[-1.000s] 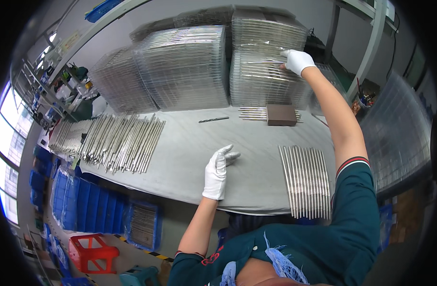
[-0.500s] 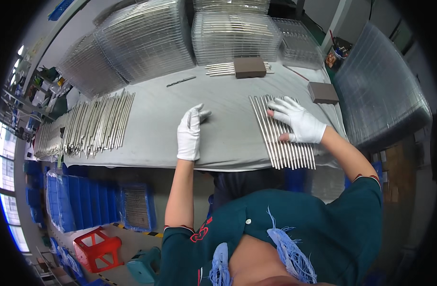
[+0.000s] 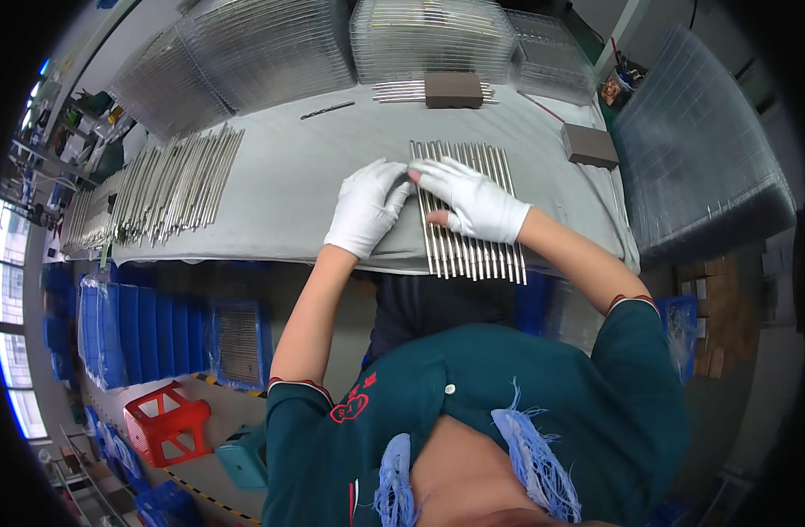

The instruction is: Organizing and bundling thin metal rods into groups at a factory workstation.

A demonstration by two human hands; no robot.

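Grey cloth covers the table (image 3: 280, 180) before the person, and beyond both hands, at its far side, stand tall stacks of clear plastic trays (image 3: 433, 44). On this cloth, directly below the right hand (image 3: 474, 204), lies a flat row of metal rods (image 3: 473, 257), side by side, their near ends pointing to the person. The right hand, in a white glove with bare tips at thumb and forefinger, is laid palm down across the rods, its fingers extended and its thumb held apart. Just beside the left edge of the row is the left hand (image 3: 366, 209), also gloved, with its fingers gently curved and the thumb away from them; whether it touches the rods, I cannot tell. Well to the left of the left hand is a larger pile of rods (image 3: 179, 186), and ahead of this hand lies a dark drill bit (image 3: 327, 111). Ahead of the right hand, a brown block (image 3: 453, 90) rests on several thin rods (image 3: 399, 91); farther to its right is a second brown block (image 3: 589, 145).
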